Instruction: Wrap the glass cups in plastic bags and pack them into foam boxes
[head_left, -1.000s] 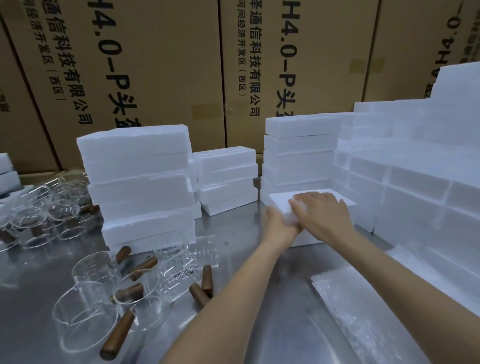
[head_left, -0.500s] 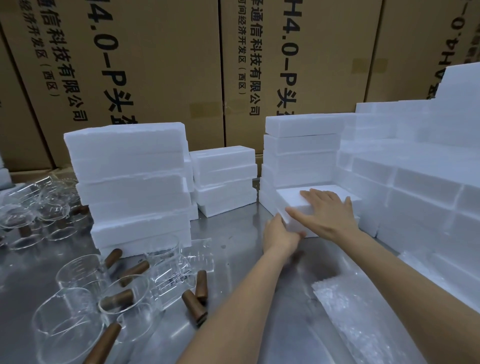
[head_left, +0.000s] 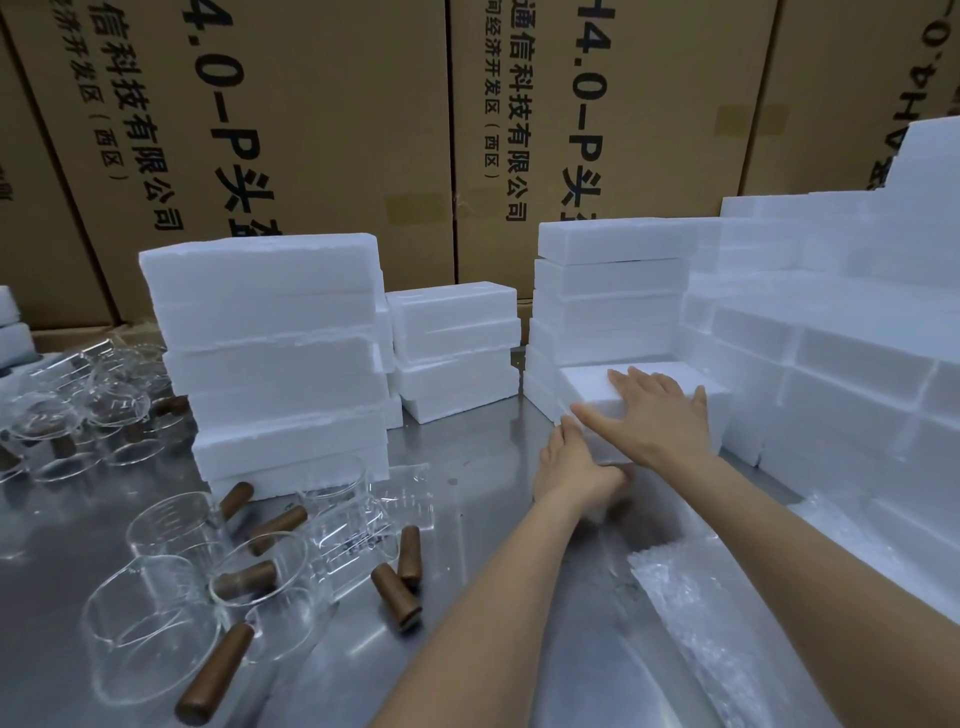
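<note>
While the right hand (head_left: 655, 415) lies flat and spread atop a foam box (head_left: 587, 387) beside the foam stacks, the left hand (head_left: 569, 465) grips its near edge; glass cups (head_left: 176, 582) wait far left.

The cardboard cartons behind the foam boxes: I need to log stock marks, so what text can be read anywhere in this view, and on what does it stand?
"4.0-P头" in large black type, cut off below by the foam: left carton.
"信科技有限公司" and "(西区)" in smaller type: left carton.
"通信科技有限公司", "经济开发区 (西区)", "4.0-P头": middle carton.
Partial large print, upside down, not fully readable: right carton.
Printed marks on a glass cup: too blurred to read.
</note>
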